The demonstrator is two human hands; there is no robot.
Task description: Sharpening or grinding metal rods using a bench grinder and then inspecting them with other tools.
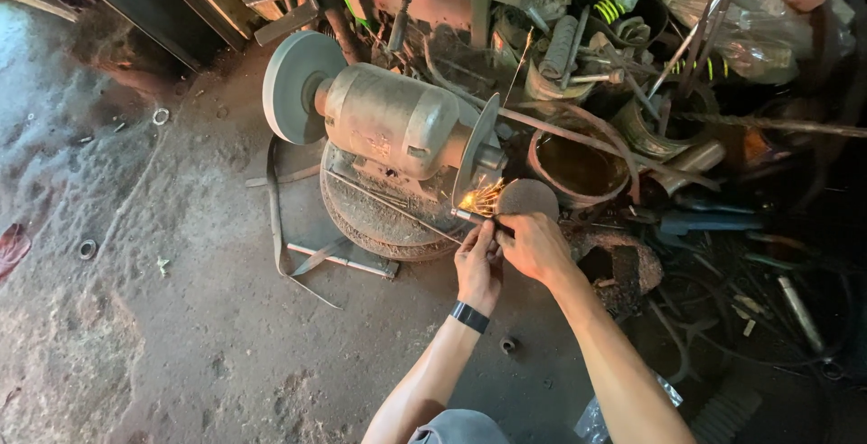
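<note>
On the dusty concrete floor (208,317) sits a grey double-ended bench grinder (388,123) on a round, grime-caked base (379,218), one pale grinding wheel (293,87) at its far-left end and a thinner wheel (476,159) at the near-right end. Both hands meet at that near wheel: the left hand (479,268), with a black wristband (470,317), and the right hand (535,245) are closed narrowly together, pinching a small metal rod (471,216) whose tip touches the wheel rim, where orange sparks (480,198) fly off. The piece looks stiff, light and thin, likely hot at the ground end and sharp-edged; it seems best held well back from the tip, with fingertips from both sides, as it is short and could catch or slip on the wheel. A round flat disc (528,198) lies just beyond the right hand. To the right of the grinder stands a rusty round can (578,166), amid a heap of scrap rods, springs and pipe pieces. At the upper right corner, clear crumpled plastic bags (722,10) hold parts with yellow-green coils; another bit of clear plastic (596,421) lies near the bottom edge. No readable labels or signs show. A small washer (88,249) lies on the floor at the left.
</note>
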